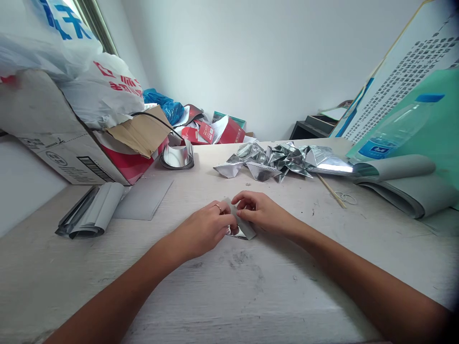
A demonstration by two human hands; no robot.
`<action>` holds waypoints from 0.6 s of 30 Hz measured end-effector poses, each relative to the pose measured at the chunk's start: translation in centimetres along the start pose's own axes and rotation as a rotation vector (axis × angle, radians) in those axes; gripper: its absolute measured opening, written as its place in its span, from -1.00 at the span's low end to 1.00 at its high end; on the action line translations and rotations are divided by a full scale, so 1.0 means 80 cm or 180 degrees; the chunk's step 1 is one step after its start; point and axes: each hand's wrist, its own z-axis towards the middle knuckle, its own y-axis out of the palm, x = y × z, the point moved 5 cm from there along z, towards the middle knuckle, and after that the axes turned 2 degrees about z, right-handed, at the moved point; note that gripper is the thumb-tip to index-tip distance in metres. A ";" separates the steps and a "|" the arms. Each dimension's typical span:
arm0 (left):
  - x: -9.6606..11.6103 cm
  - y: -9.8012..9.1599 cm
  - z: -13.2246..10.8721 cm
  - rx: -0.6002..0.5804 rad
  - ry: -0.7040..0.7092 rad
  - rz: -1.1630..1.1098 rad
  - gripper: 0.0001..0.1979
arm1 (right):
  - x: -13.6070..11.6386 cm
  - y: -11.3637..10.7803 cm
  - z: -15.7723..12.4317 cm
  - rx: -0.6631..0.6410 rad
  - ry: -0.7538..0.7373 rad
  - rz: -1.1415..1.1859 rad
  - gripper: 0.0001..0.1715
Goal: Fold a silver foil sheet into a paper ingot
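A small folded piece of silver foil sheet [246,230] lies on the pale tabletop, its matt grey back showing on a flap and its shiny side underneath. My left hand [210,228], with a ring on one finger, is closed on the left part of the foil. From the other side, my right hand [264,212] has curled fingers pinching the flap's upper edge. The fingers hide much of the folded piece. Beyond my hands sit several folded, pointed silver foil shapes [265,160].
Grey-backed sheets [143,199] and a rolled bundle [98,210] lie left, below a cardboard box [68,157] with plastic bags [103,91]. A foil roll [176,156] stands behind. On the right are a thin stick [332,191], large curled sheets [405,186] and a leaning bottle [398,129].
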 end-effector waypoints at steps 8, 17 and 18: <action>0.000 0.002 0.001 0.0001 0.0113 -0.0019 -0.58 | 0.002 0.000 0.001 0.0076 -0.0138 -0.0053 -0.64; 0.007 -0.005 -0.002 0.0014 0.0122 -0.0038 -0.59 | -0.010 0.003 -0.002 0.0264 -0.0510 0.0217 -0.60; 0.007 -0.006 -0.002 0.0019 0.0118 -0.0040 -0.58 | -0.010 0.004 -0.002 0.0223 -0.0511 0.0256 -0.61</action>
